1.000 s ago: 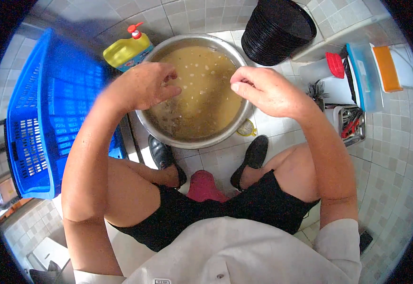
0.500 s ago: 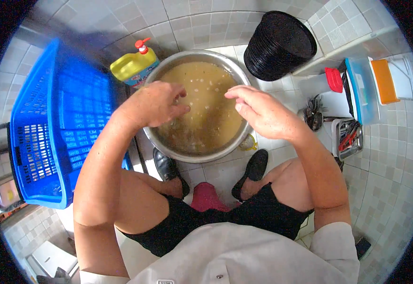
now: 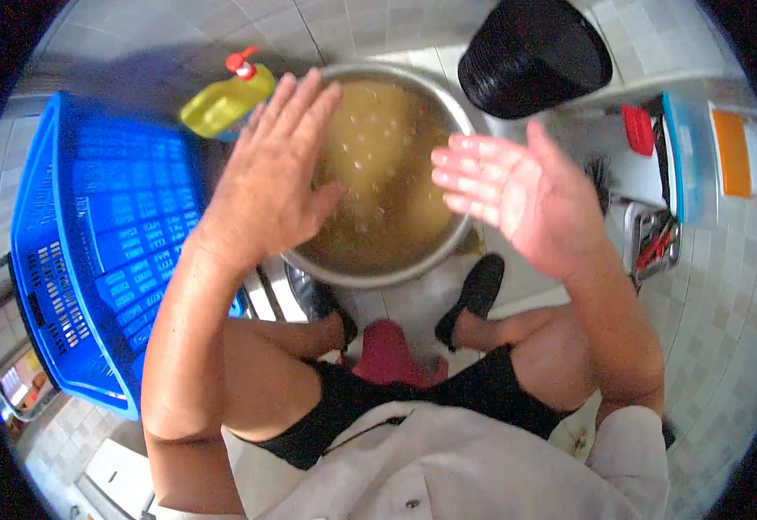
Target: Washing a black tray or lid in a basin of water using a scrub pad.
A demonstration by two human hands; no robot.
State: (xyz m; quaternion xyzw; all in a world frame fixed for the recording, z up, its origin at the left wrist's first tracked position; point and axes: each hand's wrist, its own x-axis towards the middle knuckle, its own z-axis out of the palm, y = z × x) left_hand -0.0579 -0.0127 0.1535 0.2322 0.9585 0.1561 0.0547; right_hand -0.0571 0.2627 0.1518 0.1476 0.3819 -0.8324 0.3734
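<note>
A wide metal basin [image 3: 370, 279] filled with cloudy brown water [image 3: 374, 165] stands on the floor in front of me; small white bubbles or bits float on it. Over its left rim my left hand [image 3: 279, 169] is raised, back toward me, fingers stretched out and thumb apart. On the other side, my right hand [image 3: 535, 191] hangs above the right rim, its palm in view and its fingers spread. Neither hand holds anything. Behind my left fingertips is a yellow bottle [image 3: 222, 102] with a red pump top, partly hidden.
A blue plastic basket [image 3: 127, 217] stands at left. Black stacked round dishes [image 3: 535, 56] rise at the back right. Along the right lie a metal tray [image 3: 653, 243] with red-handled tools, a red item [image 3: 639, 130] and a blue-edged clear bin [image 3: 682, 165]. A pink stool [image 3: 387, 351] is between my feet.
Both hands have lifted toward me and opened out, fingers straightening from a curled pose. My right hand has also moved right, its palm now showing. The whole view has shifted slightly.
</note>
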